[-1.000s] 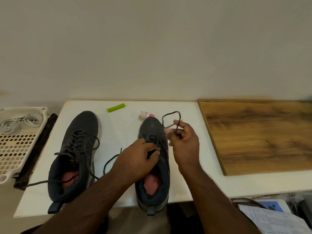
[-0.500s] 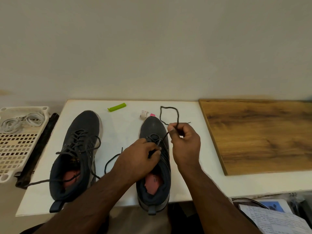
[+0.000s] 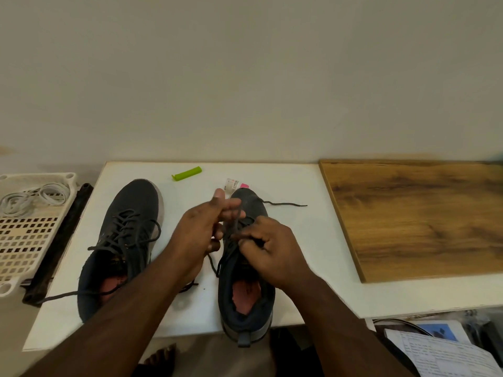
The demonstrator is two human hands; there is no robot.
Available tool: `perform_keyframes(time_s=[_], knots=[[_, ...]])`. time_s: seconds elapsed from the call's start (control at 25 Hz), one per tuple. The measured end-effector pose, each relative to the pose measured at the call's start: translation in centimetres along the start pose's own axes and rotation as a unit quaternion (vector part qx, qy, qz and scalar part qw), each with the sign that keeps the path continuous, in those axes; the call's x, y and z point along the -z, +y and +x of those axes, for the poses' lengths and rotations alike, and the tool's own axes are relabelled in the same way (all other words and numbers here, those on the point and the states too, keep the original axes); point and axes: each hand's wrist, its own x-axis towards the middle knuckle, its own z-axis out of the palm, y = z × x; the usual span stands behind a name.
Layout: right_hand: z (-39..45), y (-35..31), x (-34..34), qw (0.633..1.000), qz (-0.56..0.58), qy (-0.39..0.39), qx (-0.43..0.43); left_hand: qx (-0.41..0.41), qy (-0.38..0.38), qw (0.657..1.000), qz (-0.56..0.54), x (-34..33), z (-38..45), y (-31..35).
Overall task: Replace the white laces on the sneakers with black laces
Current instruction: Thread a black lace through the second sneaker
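Black lace (image 3: 283,204) trailing from the toe of the right sneaker (image 3: 246,270) across the white table (image 3: 294,186), free end pointing toward the wooden board (image 3: 419,219). Right hand (image 3: 272,248) curled over the eyelets, pinching the lace. Left hand (image 3: 201,229) just beside it, fingers loosely extended, lace running across them. Left sneaker (image 3: 122,240) already laced black. White laces (image 3: 32,197) coiled in the basket (image 3: 24,240).
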Motion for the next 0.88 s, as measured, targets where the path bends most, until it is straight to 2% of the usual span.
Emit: perform_keyframes(time_s=[0.08, 0.12, 0.16, 0.24, 0.28, 0.32, 0.4, 0.48, 0.6, 0.72, 0.8, 0.88], knots=[[0.0, -0.4, -0.1, 1.0, 0.024, 0.005, -0.015, -0.025, -0.022, 0.998, -0.047, 0.3, 0.1, -0.1], [0.0, -0.8, 0.1, 0.993, 0.099, 0.03, -0.051, -0.03, -0.027, 0.998, -0.052, 0.2, -0.1, -0.1], [0.4, -1.2, 0.6, 0.971, 0.204, 0.064, -0.109, -0.031, -0.033, 0.998, -0.045, 0.1, -0.3, 0.0], [1.1, -1.7, 1.7, 0.881, 0.394, 0.097, -0.242, -0.053, -0.068, 0.996, 0.002, -0.4, -0.9, 0.2], [1.3, -1.6, 2.1, 0.85, 0.434, 0.092, -0.285, -0.067, -0.094, 0.993, 0.036, -0.6, -1.2, 0.1], [1.3, -1.5, 2.3, 0.841, 0.442, 0.077, -0.301, -0.08, -0.121, 0.987, 0.074, -0.8, -1.4, -0.1], [1.3, -1.2, 2.1, 0.847, 0.444, 0.062, -0.285, -0.097, -0.145, 0.975, 0.139, -1.1, -1.7, -0.4], [1.2, -1.0, 1.8, 0.875, 0.414, 0.075, -0.239, -0.088, -0.115, 0.98, 0.136, -1.0, -1.5, -0.2], [0.9, -0.8, 1.9, 0.94, 0.317, 0.045, -0.123, 0.006, -0.015, 1.0, 0.019, -0.1, -0.5, 0.3], [0.1, -0.7, 1.2, 0.979, 0.198, -0.048, -0.03, 0.078, -0.047, 0.994, -0.053, 0.3, -0.2, 0.4], [-0.1, -0.7, 1.1, 0.984, 0.16, -0.08, 0.002, 0.066, -0.059, 0.994, -0.067, 0.2, -0.2, 0.2], [0.4, -0.8, 1.4, 0.97, 0.236, -0.035, -0.039, 0.027, -0.053, 0.996, -0.065, 0.2, -0.2, 0.2]])
